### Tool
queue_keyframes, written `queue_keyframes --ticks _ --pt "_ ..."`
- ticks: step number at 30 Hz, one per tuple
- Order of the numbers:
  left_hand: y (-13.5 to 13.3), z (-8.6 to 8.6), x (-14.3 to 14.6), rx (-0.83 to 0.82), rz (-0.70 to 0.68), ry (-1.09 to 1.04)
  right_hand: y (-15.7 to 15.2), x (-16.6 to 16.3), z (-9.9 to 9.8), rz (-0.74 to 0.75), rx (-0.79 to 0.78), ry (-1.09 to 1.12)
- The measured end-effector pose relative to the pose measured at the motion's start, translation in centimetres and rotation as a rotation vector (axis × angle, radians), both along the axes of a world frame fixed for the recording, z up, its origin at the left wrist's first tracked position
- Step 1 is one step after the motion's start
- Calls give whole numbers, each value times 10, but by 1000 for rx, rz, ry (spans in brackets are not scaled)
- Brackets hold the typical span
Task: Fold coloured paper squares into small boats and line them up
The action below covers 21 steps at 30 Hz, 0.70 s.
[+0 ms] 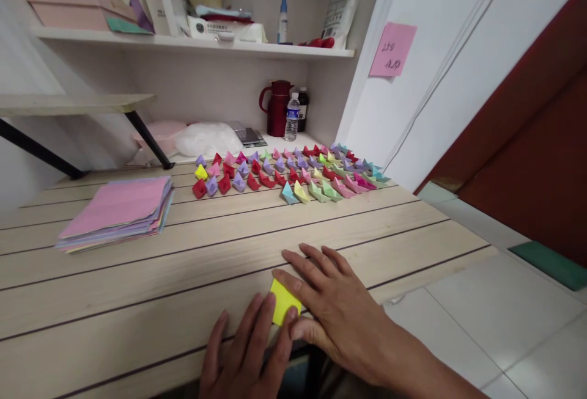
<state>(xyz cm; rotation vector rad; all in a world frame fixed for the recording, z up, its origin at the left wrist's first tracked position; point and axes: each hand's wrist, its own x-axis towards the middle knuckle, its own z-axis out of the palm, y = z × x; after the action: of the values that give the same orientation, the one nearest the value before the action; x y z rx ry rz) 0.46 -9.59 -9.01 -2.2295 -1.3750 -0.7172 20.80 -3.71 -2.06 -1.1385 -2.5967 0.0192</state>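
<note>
A small piece of folded yellow paper (pixel 285 302) lies flat near the table's front edge, between my two hands. My left hand (pixel 250 350) comes in from below, fingers stretched out and apart, with fingertips resting on the paper's left and lower parts. Spread on the tabletop is my right hand (pixel 332 304); its index finger lies along the paper's upper right edge and its thumb is at the lower right corner. Both hands cover some of the paper's edges. Farther back stand rows of small folded paper boats (pixel 266 180) in several colours.
A stack of coloured paper sheets (pixel 117 206) lies at the left of the slatted wooden table (pixel 206 243). Behind the boats are a red jug (pixel 276 109) and a water bottle (pixel 292 119). A shelf (pixel 151 43) runs above. The table's right edge drops to a tiled floor (pixel 458 319).
</note>
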Motion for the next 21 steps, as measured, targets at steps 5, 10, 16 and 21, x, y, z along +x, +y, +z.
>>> queue_keyframes --ticks 5,10,16,21 --pt "-1 1 0 -31 -21 -2 -5 17 7 101 -185 202" --pt "2 6 2 -54 -21 -37 -16 18 3 143 -183 216" --pt "15 29 -15 -95 -155 -30 -16 5 3 70 -228 192" --pt "18 42 -15 -260 -128 -128 -8 6 7 84 -312 274"
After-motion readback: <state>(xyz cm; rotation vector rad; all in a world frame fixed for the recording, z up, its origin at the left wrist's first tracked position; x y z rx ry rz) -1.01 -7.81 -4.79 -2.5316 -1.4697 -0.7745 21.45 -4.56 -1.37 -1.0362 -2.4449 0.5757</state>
